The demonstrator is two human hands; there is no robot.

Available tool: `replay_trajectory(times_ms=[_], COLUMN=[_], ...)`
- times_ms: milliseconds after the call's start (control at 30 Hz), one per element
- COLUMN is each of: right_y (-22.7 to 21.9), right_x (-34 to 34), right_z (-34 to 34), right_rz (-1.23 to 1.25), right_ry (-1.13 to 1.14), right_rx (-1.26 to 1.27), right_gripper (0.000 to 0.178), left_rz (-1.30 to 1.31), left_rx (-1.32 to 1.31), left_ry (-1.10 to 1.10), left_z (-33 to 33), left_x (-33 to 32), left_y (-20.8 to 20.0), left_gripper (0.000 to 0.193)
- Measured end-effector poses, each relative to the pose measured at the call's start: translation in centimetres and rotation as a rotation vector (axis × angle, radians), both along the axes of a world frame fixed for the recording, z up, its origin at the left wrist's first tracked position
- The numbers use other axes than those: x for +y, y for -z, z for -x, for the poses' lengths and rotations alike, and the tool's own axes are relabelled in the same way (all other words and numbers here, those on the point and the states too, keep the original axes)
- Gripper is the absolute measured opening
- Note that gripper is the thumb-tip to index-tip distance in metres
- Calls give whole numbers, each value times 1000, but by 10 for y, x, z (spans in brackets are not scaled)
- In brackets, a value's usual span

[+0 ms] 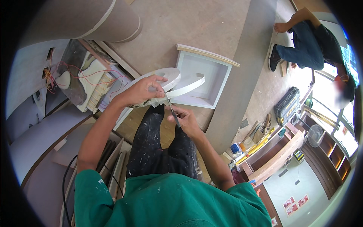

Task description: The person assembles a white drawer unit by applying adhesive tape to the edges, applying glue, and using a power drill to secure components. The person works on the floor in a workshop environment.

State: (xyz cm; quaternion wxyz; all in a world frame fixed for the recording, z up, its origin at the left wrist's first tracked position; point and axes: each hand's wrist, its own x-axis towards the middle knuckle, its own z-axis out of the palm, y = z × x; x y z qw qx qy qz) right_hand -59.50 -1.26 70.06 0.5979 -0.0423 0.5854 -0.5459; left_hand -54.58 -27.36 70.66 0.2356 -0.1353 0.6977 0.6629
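Observation:
My left hand (147, 90) is closed on a large roll of white edge banding (173, 75), partly in clear plastic wrap, its fingers pinching near the strip. The loose strip (189, 87) curls out to the right in a loop. In my right hand (186, 119) is a slim knife (174, 114) with a metal blade and dark handle, its tip up against the banding just below my left fingers. Just beyond both hands a shallow white drawer box (217, 89) lies on the floor, a pale wooden strip (208, 55) along its far edge.
A long grey-brown board (247, 56) runs along the floor to the right. Another person (308, 47) crouches at the upper right. A black tool case (286, 106), a yellow level (261, 142) and wood scraps lie right. Red wires (89, 72) trail over panels at left.

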Motion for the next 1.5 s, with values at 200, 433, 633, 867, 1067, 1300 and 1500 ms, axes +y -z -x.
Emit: replay_trajectory(times_ms=[200, 433, 633, 867, 1067, 1300, 1500], right_y=[-1, 8, 15, 26, 34, 41, 92], right_x=[-13, -26, -35, -41, -38, 22, 125], right_z=[2, 3, 5, 6, 10, 20, -11], right_rz=[-48, -50, -26, -37, 96, -253, -587], right_ry=[31, 29, 49, 65, 175, 25, 284], right_rx=[-8, 25, 44, 31, 51, 267, 282], right_gripper=[42, 37, 34, 33, 35, 67, 56], left_rz=[-28, -26, -38, -22, 12, -23, -50], left_rx=[-30, -22, -57, -50, -76, -111, -94], left_ry=[-10, -28, -7, 24, 6, -233, -475], left_z=[6, 7, 17, 23, 28, 26, 40], left_x=[-11, -21, -31, -40, -44, -53, -62], left_y=[4, 11, 14, 20, 20, 32, 47], left_gripper=[19, 18, 21, 18, 16, 17, 16])
